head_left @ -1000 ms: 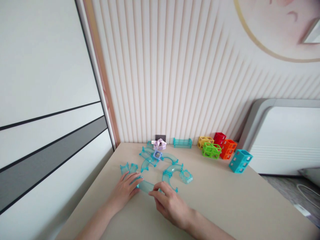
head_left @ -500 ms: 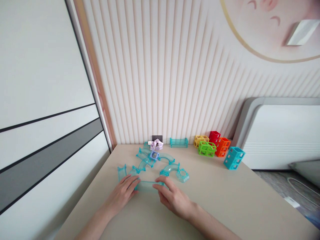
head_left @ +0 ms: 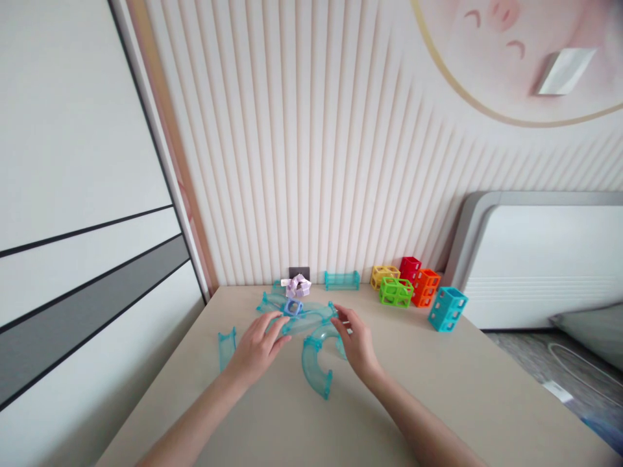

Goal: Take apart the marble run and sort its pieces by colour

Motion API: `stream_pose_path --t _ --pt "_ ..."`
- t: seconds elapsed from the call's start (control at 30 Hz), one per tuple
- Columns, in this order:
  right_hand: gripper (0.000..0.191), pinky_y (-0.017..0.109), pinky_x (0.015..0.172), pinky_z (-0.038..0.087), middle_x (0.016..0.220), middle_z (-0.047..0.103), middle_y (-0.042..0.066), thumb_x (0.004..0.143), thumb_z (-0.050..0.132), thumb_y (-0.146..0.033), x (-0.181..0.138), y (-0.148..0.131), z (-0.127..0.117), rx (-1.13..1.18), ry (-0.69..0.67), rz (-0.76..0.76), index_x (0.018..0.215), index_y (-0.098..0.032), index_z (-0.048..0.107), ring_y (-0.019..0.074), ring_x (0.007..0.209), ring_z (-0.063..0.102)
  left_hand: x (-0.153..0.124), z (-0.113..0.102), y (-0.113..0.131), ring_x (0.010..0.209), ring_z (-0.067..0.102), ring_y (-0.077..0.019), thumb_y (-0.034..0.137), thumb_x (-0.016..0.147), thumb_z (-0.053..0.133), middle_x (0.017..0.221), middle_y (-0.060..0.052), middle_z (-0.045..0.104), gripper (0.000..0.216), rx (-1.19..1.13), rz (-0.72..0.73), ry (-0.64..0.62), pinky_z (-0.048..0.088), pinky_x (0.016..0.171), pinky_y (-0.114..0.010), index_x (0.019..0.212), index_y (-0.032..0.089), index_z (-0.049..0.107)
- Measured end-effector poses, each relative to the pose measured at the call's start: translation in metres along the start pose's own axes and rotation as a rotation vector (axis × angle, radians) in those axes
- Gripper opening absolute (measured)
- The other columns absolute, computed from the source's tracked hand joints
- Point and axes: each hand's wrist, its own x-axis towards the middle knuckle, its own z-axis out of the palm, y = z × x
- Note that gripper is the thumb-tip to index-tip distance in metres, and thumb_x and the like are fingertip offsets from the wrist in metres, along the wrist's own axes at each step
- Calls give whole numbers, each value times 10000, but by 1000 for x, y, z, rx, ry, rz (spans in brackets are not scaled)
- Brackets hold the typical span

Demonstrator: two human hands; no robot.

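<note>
A straight translucent teal track piece [head_left: 309, 319] spans the gap between my two hands, tilted a little up to the right. My left hand [head_left: 257, 344] has its thumb and fingers about the left end, partly hiding it. At the other end, my right hand [head_left: 357, 340] pinches the piece between thumb and fingertips. Just below, a curved teal track piece [head_left: 315, 371] lies on the table, meeting another curve [head_left: 325, 333]. A round teal piece [head_left: 341, 349] is partly hidden behind my right hand. Close behind the held track sits a small blue square frame [head_left: 293, 307].
A flat teal piece [head_left: 226, 348] lies left of my left hand. Against the wall are a lilac piece [head_left: 296, 286] and a teal straight track [head_left: 342, 280]. At the right stand yellow [head_left: 384, 276], green [head_left: 396, 292], red [head_left: 409, 268], orange [head_left: 425, 288] and blue [head_left: 448, 309] open-frame blocks.
Both hands have moved away from me, toward the wall, and spread slightly apart. A curved track piece now shows in front, near where they were. The view has shifted a little.
</note>
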Motion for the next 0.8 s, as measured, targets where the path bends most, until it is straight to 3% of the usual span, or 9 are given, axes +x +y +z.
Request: stream_pose_path --t 0.1,0.23,0.4,0.5,0.6,0.8 --pt "494 363 729 592 859 774 109 890 579 -537 26 27 -2 4 126 168 1143 -144 740 244 748 717 45 26 10 1134 664 -256 332 1005 523 1229 -96 656 291 -81 -89 -16 546 1000 -423 1271 247 608" --pt "643 394 764 567 955 779 166 869 519 -599 58 64 -6 -42 248 198 1194 -84 725 267 782 705 102 74 16 1204 638 -253 197 924 640 1245 -85 690 342 -306 -309 -23 510 1048 -424 1263 231 615" --pt "622 379 767 543 1009 758 183 918 444 -556 93 102 -13 -126 343 187 1213 -80 716 259 808 684 155 131 14 947 736 -228 163 908 658 1040 -104 767 329 -365 -469 -9 574 896 -371 1236 157 633" --pt "550 377 833 525 1082 721 174 941 443 -489 111 118 -14 -177 363 149 1237 -106 706 253 871 673 175 156 14 939 743 -228 143 927 622 1042 -123 772 305 -373 -537 1 574 877 -359 1232 136 634" --pt "510 390 907 496 1087 699 166 961 423 -442 124 133 -13 -227 380 126 1249 -128 702 271 972 651 188 173 19 1090 708 -248 136 947 587 1173 -160 739 314 -365 -562 25 540 964 -377 1260 126 617" --pt "533 426 967 452 1082 688 178 992 329 -402 127 158 -5 -302 425 128 1286 -120 673 297 1054 611 189 197 30 1188 661 -282 152 972 530 1260 -190 699 330 -341 -588 57 495 1041 -421 1291 112 601"
